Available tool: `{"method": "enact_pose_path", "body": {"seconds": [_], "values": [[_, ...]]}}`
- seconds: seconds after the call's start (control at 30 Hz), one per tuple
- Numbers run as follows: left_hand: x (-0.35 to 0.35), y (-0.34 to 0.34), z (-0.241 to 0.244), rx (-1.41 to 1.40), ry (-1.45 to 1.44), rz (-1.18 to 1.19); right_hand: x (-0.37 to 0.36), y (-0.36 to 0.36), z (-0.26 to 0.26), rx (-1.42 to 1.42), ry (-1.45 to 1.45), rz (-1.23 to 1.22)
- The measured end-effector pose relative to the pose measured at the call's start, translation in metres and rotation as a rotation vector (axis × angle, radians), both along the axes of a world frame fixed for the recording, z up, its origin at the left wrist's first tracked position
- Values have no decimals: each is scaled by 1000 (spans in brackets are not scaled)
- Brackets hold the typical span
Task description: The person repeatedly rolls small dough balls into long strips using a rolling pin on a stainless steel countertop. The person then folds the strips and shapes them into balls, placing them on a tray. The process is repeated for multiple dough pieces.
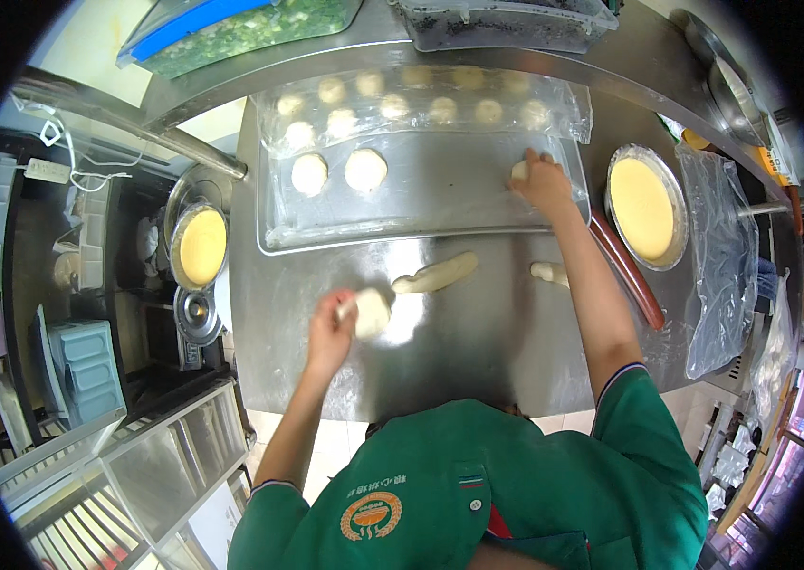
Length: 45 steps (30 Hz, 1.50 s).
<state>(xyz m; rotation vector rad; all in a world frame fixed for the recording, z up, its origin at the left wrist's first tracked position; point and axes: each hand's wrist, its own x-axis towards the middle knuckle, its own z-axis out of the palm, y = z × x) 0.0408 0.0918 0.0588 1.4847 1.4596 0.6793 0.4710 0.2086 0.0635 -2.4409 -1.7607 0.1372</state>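
Note:
My left hand [331, 331] pinches the edge of a flattened dough round [373, 313] over the steel table [437, 356]. My right hand [547, 183] reaches onto the right end of a metal tray [430, 206], its fingers around a small dough piece [518, 171] that they partly hide. Two pale dough rounds [366, 169] sit uncovered at the tray's left. Behind them, several dough balls [442, 110] lie under a clear plastic sheet [566, 107]. In front of the tray rests a long dough strip [437, 275]. Another dough strip [547, 272] is partly covered by my right forearm.
A reddish-brown rolling pin [628, 271] lies beside my right forearm. Bowls of yellow filling or batter stand right [641, 210] and left [202, 246]. Clear plastic film [719, 271] lies far right. Along the back runs a shelf [373, 53] with a tub of chopped greens [252, 39].

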Motion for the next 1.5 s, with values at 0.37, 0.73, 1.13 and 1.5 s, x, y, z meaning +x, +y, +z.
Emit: {"method": "enact_pose_path", "body": {"seconds": [0.37,0.73,1.13,1.5], "values": [[19,-24,-56,600,562,-440,-44,-114,86,840,273,220],[8,-44,-39,587,804,-513,-80,-282,-32,-165,64,425],[-12,-142,-28,574,739,-750,-125,-363,-19,-139,16,497],[12,-11,-39,673,805,-335,-82,-231,-10,68,124,279]]}}
